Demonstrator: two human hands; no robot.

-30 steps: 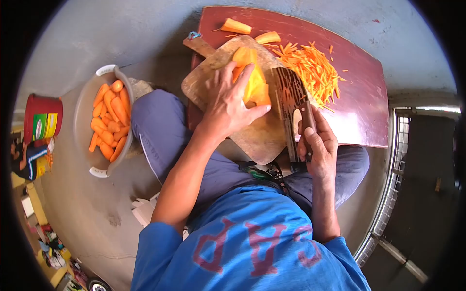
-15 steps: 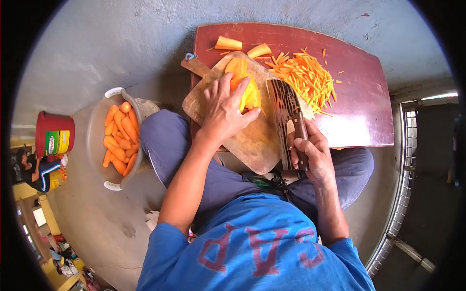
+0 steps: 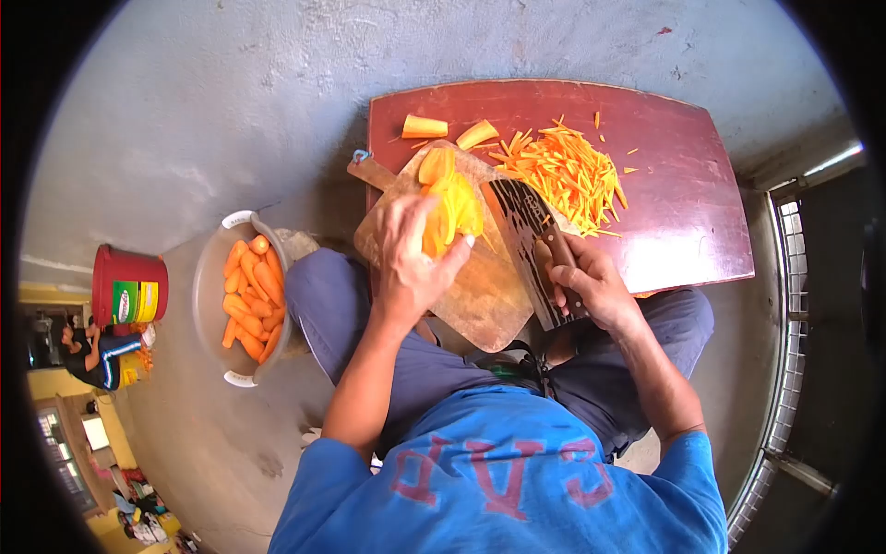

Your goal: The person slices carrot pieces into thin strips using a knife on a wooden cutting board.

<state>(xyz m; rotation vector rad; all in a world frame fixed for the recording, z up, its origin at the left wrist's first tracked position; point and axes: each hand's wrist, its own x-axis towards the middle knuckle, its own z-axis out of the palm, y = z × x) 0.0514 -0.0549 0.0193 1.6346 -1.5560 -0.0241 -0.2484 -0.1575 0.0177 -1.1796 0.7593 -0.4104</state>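
Red table [image 3: 683, 222] behind carrot slices [image 3: 460, 208] partly covered by left grip [image 3: 411, 270], closure unclear; right grip [image 3: 598, 282] clamped on cleaver [image 3: 521, 235].

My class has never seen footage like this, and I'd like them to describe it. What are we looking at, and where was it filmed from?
There is no machine here: a person works with two bare hands. The camera is worn on their head, looking forward and down, so their own blue shirt fills the bottom.

The right hand grips a cleaver by its handle. The left hand is at some carrot slices on a wooden board; how firmly it touches them, I cannot tell.

The red table also bears a pile of carrot strips and two carrot chunks. Left of it is a tub of whole carrots.
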